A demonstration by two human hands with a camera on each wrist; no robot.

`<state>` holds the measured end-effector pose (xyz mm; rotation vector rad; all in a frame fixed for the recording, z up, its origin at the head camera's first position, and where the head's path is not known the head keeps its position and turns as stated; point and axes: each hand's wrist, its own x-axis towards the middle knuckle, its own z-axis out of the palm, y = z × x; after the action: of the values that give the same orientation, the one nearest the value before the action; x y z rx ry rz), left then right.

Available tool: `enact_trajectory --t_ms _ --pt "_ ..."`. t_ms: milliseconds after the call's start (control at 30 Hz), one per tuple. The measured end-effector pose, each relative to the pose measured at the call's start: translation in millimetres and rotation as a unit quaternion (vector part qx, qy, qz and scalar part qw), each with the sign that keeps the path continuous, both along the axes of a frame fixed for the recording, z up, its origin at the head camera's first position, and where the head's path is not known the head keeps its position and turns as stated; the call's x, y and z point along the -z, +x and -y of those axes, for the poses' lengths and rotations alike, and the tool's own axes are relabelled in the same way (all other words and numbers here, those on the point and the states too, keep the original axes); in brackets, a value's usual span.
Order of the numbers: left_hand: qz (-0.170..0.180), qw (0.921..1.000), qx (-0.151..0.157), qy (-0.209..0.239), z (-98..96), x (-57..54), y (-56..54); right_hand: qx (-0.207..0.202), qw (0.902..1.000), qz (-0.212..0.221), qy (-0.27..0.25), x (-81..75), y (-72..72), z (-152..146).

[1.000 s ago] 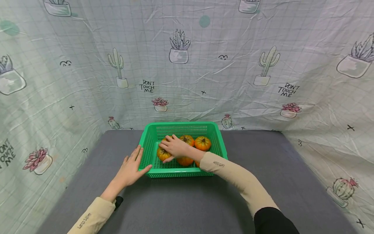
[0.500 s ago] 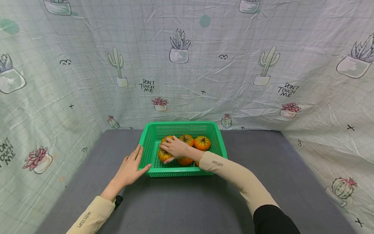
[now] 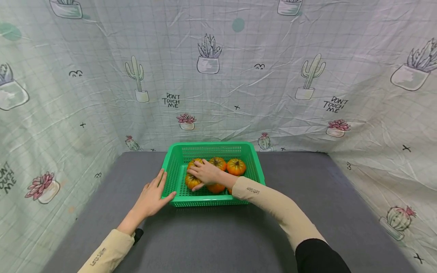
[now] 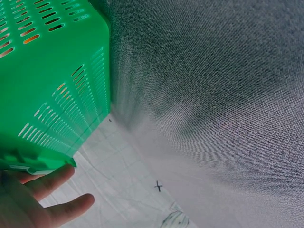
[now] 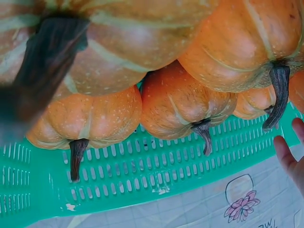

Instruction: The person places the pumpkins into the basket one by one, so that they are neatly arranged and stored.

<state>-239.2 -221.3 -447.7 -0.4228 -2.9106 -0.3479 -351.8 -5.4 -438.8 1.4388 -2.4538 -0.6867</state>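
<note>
A green plastic basket (image 3: pixel 209 201) holds several small orange pumpkins with dark stems. My right hand (image 3: pixel 205 172) grips the front-left pumpkin (image 3: pixel 192 182), fingers over its far side and thumb at its near side. Its fingers also partly cover the back-left pumpkin (image 3: pixel 193 163). My left hand (image 3: pixel 150 199) lies with straight, spread fingers at the basket's left rim; in the left wrist view, fingertips (image 4: pixel 61 178) show beside that rim. Close below the right wrist, a large pumpkin (image 5: pixel 128 38) and a row of others show in the right wrist view.
A pumpkin (image 3: pixel 217 163) stands at the back middle, another (image 3: pixel 236 167) at the back right. More at the front are partly hidden by the right forearm. Behind the grey table (image 3: pixel 211 235) hangs a printed cloth (image 3: pixel 225 87).
The front-left pumpkin has shifted slightly right under my right hand, and more of the back-left one shows. My left hand stays at the rim.
</note>
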Motion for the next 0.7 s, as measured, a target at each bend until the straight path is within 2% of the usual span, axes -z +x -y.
enact_trajectory --t_ms 400,700 --pt "-0.003 1.0 0.004 0.0 0.0 -0.2 -0.1 0.016 0.9994 0.017 0.027 -0.5 0.0 -0.8" --pt "0.003 1.0 0.004 0.007 0.0 -1.3 -0.9 0.005 0.9997 0.024 -0.005 -6.7 -2.6 -8.3"
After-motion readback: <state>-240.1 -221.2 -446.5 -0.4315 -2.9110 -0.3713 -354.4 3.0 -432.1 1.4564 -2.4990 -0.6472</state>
